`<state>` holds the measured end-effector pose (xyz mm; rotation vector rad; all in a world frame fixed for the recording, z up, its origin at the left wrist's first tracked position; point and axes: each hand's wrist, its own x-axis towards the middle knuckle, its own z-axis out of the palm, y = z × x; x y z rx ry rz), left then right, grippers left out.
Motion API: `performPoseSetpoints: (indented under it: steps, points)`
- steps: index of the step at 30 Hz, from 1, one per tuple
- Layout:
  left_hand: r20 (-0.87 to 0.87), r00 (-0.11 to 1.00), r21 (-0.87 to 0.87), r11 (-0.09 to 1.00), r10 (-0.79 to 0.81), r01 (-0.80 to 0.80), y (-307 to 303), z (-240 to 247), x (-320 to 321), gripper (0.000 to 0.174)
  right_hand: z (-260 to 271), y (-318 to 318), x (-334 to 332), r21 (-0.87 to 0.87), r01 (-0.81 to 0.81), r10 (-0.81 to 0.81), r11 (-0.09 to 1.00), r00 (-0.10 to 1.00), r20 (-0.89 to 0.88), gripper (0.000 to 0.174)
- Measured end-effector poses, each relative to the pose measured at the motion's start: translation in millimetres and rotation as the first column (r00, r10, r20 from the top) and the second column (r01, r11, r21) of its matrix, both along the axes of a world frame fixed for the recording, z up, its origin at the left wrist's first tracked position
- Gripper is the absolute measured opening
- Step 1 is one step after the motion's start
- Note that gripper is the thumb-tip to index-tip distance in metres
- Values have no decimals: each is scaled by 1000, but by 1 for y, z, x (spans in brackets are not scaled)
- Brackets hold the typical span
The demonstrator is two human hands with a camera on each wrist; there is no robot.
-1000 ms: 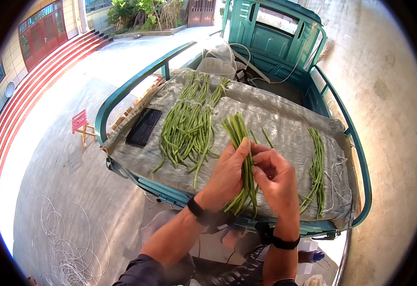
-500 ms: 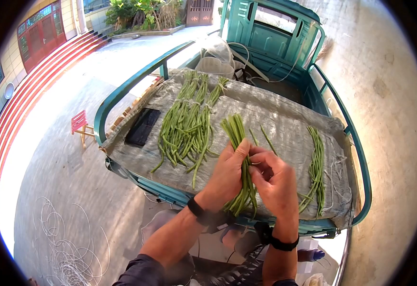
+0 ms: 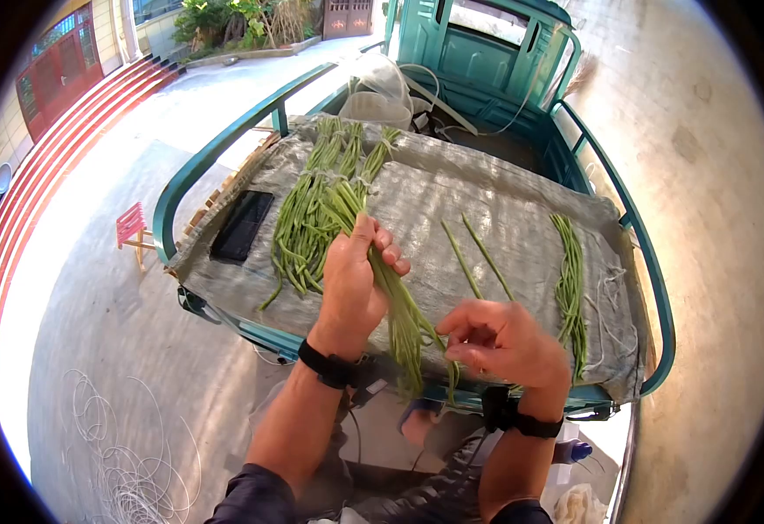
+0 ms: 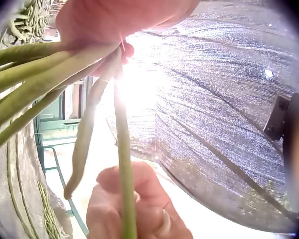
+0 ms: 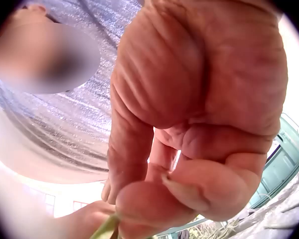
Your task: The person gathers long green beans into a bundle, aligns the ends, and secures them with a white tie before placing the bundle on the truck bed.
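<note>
No text, label, brand, number or sign reads legibly in any view. Surfaces checked in the head view: teal truck body [image 3: 452, 35], grey sacking [image 3: 495, 196], dark flat panel [image 3: 242, 225], red doors [image 3: 45, 74] and long beans [image 3: 404, 314]; none shows a readable mark. Both wrist views are too close and too glare-washed to resolve any print.

On the sacking [image 3: 452, 188] lie a bean heap [image 3: 307, 218] left, loose beans [image 3: 487, 256] middle, bunch [image 3: 570, 279] right.
</note>
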<state>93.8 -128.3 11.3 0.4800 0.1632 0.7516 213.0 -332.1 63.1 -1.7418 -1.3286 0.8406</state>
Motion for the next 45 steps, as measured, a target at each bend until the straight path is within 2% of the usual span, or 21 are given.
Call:
performPoseSetpoints:
  steps: [1,3,4,7,10,17,21,24,27,30,33,36,39,42,45]
  points:
    - [-4,1000,-4,1000,13,-13,4,0,-2,24,-1,-5,7,-21,10,-12,1000,997,-81,25]
    - [28,1000,-35,999,6,-5,10,-2,-4,22,-6,-7,19,83,290,-289,953,957,-17,21]
    - [39,999,-39,999,-1,2,12,-3,-5,22,-11,-7,26,143,417,-422,897,906,4,18]
    - [60,998,-56,998,-31,34,12,-3,-5,23,-45,-5,61,322,623,-687,713,711,148,15]
    - [69,996,-63,996,-62,67,9,-2,-4,23,-68,0,76,398,634,-741,663,630,230,13]
    - [55,992,-19,993,-118,119,-1,-3,1,23,-110,36,71,267,528,-588,806,663,464,18]
    - [9,991,-23,990,-136,136,-7,-1,2,22,-120,49,74,182,553,-553,813,635,540,20]
    - [-22,988,-34,988,-153,153,-12,1,2,22,-129,49,76,266,528,-571,807,581,579,19]
    - [-28,985,-30,985,-172,171,-13,0,3,23,-126,49,73,282,554,-604,783,572,554,17]
    - [-73,985,-42,987,-159,156,-15,5,0,23,-103,44,62,185,563,-588,805,721,366,13]
    - [-78,986,-35,988,-151,148,-15,6,-1,23,-90,45,56,153,565,-586,810,781,216,13]
    - [-71,983,-17,985,-170,169,-15,6,-2,24,-89,47,53,194,544,-556,816,831,8,15]
    - [-91,978,-3,982,-186,186,-16,5,-1,25,-82,49,45,192,529,-513,826,848,-129,19]
    - [-97,978,-18,983,-184,183,-17,3,1,25,-69,50,34,93,543,-525,834,835,-164,28]
    - [-114,977,-20,983,-182,181,-18,3,2,26,-71,54,32,190,528,-452,828,828,-332,32]
